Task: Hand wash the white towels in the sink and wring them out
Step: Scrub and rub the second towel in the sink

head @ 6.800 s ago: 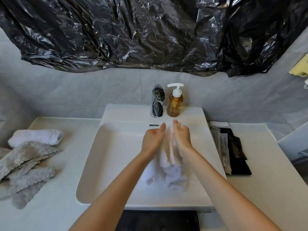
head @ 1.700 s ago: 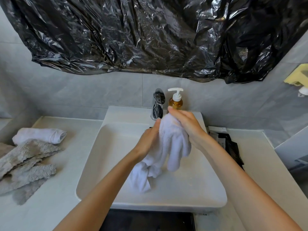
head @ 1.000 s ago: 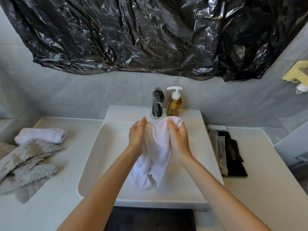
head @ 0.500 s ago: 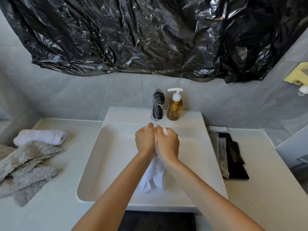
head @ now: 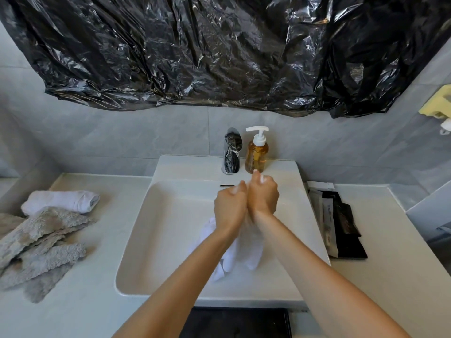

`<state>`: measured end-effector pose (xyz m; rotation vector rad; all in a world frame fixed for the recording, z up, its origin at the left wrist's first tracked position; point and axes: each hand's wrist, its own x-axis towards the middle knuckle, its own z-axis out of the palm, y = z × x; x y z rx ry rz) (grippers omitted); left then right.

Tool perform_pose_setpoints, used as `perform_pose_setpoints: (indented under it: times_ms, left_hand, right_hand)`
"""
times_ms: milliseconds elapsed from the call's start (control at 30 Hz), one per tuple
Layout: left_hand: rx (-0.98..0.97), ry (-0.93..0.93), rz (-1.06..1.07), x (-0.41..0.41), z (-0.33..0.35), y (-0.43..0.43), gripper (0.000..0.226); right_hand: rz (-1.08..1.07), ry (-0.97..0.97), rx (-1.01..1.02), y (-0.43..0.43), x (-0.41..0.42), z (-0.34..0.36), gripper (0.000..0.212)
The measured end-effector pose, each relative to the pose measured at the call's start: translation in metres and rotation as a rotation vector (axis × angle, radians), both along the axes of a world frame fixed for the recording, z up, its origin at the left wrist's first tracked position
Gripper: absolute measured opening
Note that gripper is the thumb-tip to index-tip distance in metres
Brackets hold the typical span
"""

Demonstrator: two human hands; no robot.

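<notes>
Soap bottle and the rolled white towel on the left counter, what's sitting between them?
In the head view, the chrome faucet stands just left of the soap bottle; beyond it only bare sink rim and counter reach the rolled white towel.

Single head-worn view, facing forward and down, close over sink (head: 136,240)

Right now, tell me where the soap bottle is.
In the head view, the soap bottle stands on the back ledge of the sink, just right of the tap and behind the two hands.
</notes>
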<state>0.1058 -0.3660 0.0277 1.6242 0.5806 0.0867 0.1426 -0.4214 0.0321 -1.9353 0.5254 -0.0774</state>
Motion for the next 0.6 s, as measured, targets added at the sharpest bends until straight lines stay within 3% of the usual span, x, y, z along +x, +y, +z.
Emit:
perform_pose_setpoints:
  times_ms: [133, 300, 467, 600]
  left_hand:
    - [-0.071, 0.051, 0.072, 0.015, -0.003, 0.015, 0.031]
    - [-0.104, 0.033, -0.010, -0.001, -0.006, -0.005, 0.038]
    - [-0.231, 0.056, 0.091, 0.009, -0.004, 0.009, 0.029]
    - [-0.105, 0.044, 0.003, 0.003, -0.006, -0.007, 0.036]
  right_hand:
    - [0.177, -0.014, -0.045, 0.012, -0.025, -0.008, 0.031]
    - [0.063, 0.024, -0.027, -0.004, 0.001, -0.004, 0.034]
    - [0.249, 0.005, -0.112, 0.009, -0.022, -0.011, 0.035]
    - [0.024, 0.019, -0.073, -0.006, 0.008, -0.007, 0.038]
